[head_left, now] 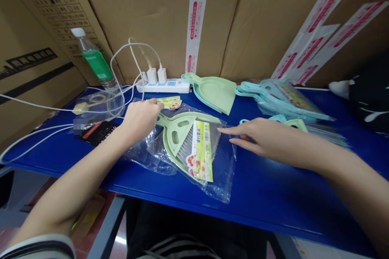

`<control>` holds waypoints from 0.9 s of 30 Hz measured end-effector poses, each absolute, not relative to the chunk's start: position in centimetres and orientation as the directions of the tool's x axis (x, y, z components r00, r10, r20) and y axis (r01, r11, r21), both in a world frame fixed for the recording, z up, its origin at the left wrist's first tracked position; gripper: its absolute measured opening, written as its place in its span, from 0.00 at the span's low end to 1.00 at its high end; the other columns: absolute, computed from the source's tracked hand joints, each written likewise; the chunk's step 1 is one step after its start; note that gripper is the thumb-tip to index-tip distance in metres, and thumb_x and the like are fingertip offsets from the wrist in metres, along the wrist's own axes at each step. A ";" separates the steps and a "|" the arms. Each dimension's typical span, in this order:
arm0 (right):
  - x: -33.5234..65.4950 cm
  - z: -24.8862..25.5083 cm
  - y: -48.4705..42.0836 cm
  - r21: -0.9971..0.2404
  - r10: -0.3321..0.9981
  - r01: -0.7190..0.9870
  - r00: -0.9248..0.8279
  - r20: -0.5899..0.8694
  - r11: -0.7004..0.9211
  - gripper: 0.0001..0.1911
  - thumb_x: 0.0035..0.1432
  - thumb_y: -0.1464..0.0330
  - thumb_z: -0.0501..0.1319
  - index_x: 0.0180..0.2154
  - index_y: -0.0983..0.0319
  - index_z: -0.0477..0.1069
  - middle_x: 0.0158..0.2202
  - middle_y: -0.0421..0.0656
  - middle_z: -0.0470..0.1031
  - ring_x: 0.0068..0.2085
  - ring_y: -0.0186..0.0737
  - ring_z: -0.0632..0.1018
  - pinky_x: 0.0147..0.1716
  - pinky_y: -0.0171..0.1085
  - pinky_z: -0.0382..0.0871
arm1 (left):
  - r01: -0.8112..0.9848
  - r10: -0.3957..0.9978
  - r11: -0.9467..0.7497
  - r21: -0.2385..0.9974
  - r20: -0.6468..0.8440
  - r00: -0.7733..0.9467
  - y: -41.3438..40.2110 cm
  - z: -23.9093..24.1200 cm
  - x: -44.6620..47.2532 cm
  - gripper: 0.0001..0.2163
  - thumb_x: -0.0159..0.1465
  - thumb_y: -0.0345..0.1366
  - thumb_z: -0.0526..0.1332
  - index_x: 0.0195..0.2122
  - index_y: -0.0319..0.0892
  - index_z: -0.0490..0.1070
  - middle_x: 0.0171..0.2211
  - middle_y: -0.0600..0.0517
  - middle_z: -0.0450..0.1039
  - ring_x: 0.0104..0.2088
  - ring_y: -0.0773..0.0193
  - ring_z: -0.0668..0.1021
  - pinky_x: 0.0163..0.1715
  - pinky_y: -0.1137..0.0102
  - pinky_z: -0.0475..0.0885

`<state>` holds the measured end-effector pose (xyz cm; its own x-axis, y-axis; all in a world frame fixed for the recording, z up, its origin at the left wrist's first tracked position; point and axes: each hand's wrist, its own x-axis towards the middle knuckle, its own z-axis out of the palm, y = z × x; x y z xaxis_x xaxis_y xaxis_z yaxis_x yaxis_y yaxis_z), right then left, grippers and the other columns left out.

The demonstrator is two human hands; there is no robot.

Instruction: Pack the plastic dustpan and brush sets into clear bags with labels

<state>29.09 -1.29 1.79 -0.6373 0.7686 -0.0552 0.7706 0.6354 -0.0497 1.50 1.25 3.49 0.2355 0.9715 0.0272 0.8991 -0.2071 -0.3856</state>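
A light green dustpan-and-brush set (173, 137) lies in a clear plastic bag (223, 178) on the blue table. On it, inside the bag, rests a yellow-green label card (202, 149) with printed characters. My left hand (142, 117) is closed at the handle end of the set; its fingertips are partly hidden. To the right, my right hand (258, 137) has its index finger and thumb stretched out and apart, by the bag's right edge. I cannot tell whether the fingertip touches the plastic. Beyond my left hand lie several more label cards (168, 102).
Green and blue dustpans (214, 93) are stacked at the back. Bagged blue sets (282, 97) lie at right, with loose brushes (326, 131) behind my right arm. A power strip (179, 85), white cables (60, 110) and a bottle (97, 62) stand left. Cardboard (164, 20) walls the back.
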 end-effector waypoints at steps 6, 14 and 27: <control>28.3 1.3 -1.6 -0.051 0.748 0.753 -0.657 -0.089 0.656 0.24 0.66 0.66 0.51 0.62 0.53 0.63 0.42 0.45 0.82 0.35 0.44 0.81 0.33 0.41 0.72 | 0.897 0.974 -0.199 -0.395 0.018 0.224 1.3 3.5 1.6 0.15 0.66 0.28 0.48 0.47 0.42 0.73 0.42 0.44 0.75 0.40 0.50 0.80 0.33 0.66 0.70; 27.3 0.6 -1.9 0.044 0.757 0.756 -0.650 -0.067 0.653 0.23 0.67 0.62 0.52 0.60 0.58 0.66 0.39 0.48 0.82 0.35 0.48 0.82 0.31 0.41 0.72 | 0.896 0.974 -0.206 -0.393 0.009 0.228 1.1 3.7 1.8 0.15 0.66 0.29 0.48 0.46 0.40 0.73 0.41 0.44 0.76 0.40 0.48 0.81 0.33 0.65 0.71; 25.9 0.4 -2.9 0.184 0.792 0.776 -0.609 -0.033 0.604 0.24 0.67 0.60 0.51 0.57 0.64 0.69 0.33 0.50 0.82 0.31 0.48 0.82 0.26 0.39 0.68 | 0.888 0.973 -0.204 -0.412 0.015 0.231 1.1 3.6 1.9 0.16 0.66 0.30 0.48 0.46 0.40 0.74 0.42 0.43 0.76 0.40 0.48 0.81 0.32 0.64 0.71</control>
<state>25.89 -2.90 0.42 -0.6091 0.7924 -0.0331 0.7756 0.6038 0.1838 1.88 1.06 3.58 0.2309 0.9729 0.0148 0.8878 -0.2045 -0.4123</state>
